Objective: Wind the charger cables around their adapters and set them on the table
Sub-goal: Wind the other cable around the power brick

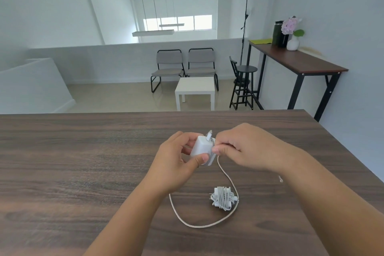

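White adapter (201, 148) held above the table (83, 162), mid-width, a few turns on it; its loose white cable (199, 225) loops down toward the near edge. Second adapter (224, 198), fully wound, lies inside that loop

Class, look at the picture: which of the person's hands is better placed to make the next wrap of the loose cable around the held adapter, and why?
Probably the right hand: it already pinches the loose cable beside the adapter, while the left hand grips the adapter.
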